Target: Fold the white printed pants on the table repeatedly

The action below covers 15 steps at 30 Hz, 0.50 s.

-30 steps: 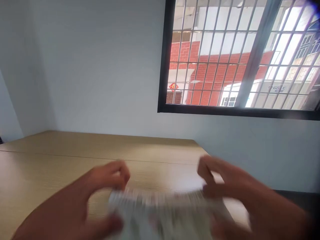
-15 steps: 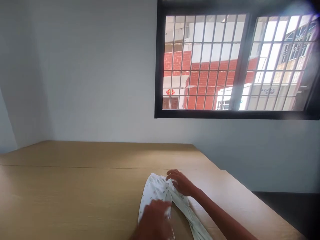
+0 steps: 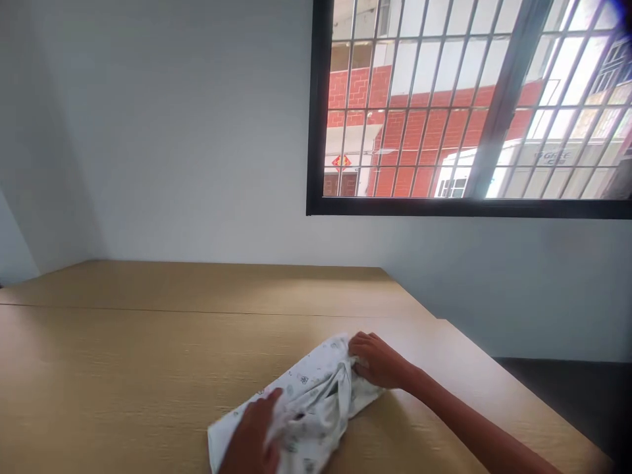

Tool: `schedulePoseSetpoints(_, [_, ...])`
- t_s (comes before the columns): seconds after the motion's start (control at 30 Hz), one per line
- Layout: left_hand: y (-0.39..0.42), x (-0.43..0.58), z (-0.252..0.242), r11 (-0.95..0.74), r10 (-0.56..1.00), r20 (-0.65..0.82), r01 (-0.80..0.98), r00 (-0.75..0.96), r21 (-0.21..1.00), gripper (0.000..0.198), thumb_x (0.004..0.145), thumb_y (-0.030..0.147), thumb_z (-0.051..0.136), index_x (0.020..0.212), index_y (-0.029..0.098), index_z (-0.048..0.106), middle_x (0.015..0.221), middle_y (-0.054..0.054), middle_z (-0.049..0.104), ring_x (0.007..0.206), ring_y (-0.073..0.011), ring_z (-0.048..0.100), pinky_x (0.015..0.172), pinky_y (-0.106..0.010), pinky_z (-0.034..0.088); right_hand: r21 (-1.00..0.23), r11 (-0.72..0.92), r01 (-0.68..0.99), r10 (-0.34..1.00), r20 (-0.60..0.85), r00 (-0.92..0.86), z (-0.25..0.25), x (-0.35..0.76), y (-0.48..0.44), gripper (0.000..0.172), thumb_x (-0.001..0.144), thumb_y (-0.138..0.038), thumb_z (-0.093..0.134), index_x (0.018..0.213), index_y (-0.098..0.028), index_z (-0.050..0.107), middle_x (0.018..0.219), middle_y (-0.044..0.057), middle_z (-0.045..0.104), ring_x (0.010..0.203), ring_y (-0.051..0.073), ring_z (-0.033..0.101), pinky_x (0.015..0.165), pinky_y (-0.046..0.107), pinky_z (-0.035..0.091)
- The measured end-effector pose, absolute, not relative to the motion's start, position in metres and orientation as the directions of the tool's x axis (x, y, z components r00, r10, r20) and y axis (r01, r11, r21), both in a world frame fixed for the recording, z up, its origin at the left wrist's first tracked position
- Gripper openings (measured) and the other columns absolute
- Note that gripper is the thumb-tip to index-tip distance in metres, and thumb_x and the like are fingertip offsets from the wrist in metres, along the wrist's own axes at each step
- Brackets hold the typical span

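A small white garment with a fine printed pattern lies bunched on the wooden table, near its front right part. My right hand grips the far right end of the garment, fingers curled into the fabric. My left hand presses on the near left part of it, fingers closed round a fold. The cloth between my hands is creased and gathered.
The table runs back to a pale wall and meets it in the left corner. Its right edge drops to a dark floor. A barred window with a black frame sits high on the right.
The garment has been turned from lying lengthwise to lying across, bunched between my hands. My left hand moved left along it; my right hand stayed on its far end.
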<state>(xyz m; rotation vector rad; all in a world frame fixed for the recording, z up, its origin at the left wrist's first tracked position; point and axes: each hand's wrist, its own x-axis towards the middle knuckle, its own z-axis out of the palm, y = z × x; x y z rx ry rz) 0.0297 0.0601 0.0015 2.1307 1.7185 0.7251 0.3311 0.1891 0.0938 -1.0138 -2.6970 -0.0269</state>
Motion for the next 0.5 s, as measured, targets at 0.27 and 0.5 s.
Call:
schedulePoseSetpoints(0.27, [0.037, -0.062, 0.091, -0.246, 0.923, 0.022, 0.547, 0.384, 0.8, 0.04, 0.087, 0.025, 0.054, 0.127, 0.021, 0.054, 0.102, -0.005, 0.062, 0.093, -0.0175, 0.059, 0.084, -0.027, 0.047, -0.606, 0.553, 0.572, 0.711, -0.016, -0.703, 0.144, 0.358, 0.079, 0.009, 0.085, -0.024, 0.054, 0.088, -0.017, 0.06, 0.083, 0.003, 0.058, 0.074, 0.017, 0.053, 0.062, 0.025, 0.038])
schedulePoseSetpoints(0.5, [0.099, -0.061, 0.129, -0.268, 0.944, 0.085, 0.589, 0.319, 0.763, 0.054, 0.088, 0.034, 0.054, 0.14, 0.021, 0.045, 0.134, -0.01, 0.053, 0.121, -0.0229, 0.051, 0.1, -0.036, 0.041, -0.48, 0.582, 0.656, 0.778, 0.096, -0.62, 0.148, 0.37, 0.118, 0.025, 0.086, -0.037, 0.055, 0.103, -0.019, 0.058, 0.096, 0.006, 0.059, 0.087, 0.021, 0.055, 0.072, 0.033, 0.044])
